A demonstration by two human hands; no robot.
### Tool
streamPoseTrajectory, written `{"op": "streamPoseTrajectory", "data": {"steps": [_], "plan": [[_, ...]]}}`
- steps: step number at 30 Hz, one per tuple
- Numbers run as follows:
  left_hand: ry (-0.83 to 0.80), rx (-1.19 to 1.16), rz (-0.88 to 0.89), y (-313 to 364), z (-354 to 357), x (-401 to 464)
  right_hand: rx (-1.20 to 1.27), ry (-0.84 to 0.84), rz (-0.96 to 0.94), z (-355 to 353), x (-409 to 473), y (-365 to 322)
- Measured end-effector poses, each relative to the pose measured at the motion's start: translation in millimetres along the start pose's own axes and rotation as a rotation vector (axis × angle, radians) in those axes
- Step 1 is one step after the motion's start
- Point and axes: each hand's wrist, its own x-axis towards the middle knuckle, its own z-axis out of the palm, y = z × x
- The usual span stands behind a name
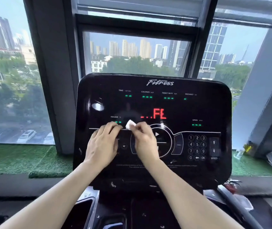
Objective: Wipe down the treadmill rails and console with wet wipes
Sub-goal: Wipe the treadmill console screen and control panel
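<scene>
The black glossy treadmill console fills the middle of the head view, lit with red letters and green dashes. A small folded white wet wipe is held just in front of the console's lower middle. My right hand pinches the wipe between thumb and fingers. My left hand is close beside it on the left, fingers curled toward the wipe's left edge; I cannot tell whether they touch it. Both forearms reach up from the bottom. The treadmill rails are mostly hidden; a dark bar runs at lower right.
A number keypad and speed arrows sit on the console's right side. Green artificial turf lines the window sill behind. Clutter and a crumpled white item lie at the lower right. A dark cup-holder tray is below the console.
</scene>
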Motion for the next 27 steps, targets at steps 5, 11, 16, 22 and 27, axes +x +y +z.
{"op": "streamPoseTrajectory", "data": {"steps": [5,11,16,22,27], "plan": [[0.011,0.04,-0.022,-17.1,-9.0,-7.5,-0.007,0.131,0.081,-24.8,28.2,23.7],[0.044,0.074,-0.088,-41.1,-20.5,-15.6,0.02,0.329,0.424,-10.7,54.0,8.3],[0.014,0.092,-0.114,-53.8,-23.0,-23.1,-0.017,-0.116,-0.218,41.2,13.8,-38.2],[-0.004,0.064,-0.188,-69.7,-30.0,-35.6,0.118,0.144,0.122,11.1,85.4,-15.9],[-0.021,0.012,-0.197,-75.1,-29.2,-39.3,0.079,0.026,-0.075,51.5,53.0,-54.7]]}}
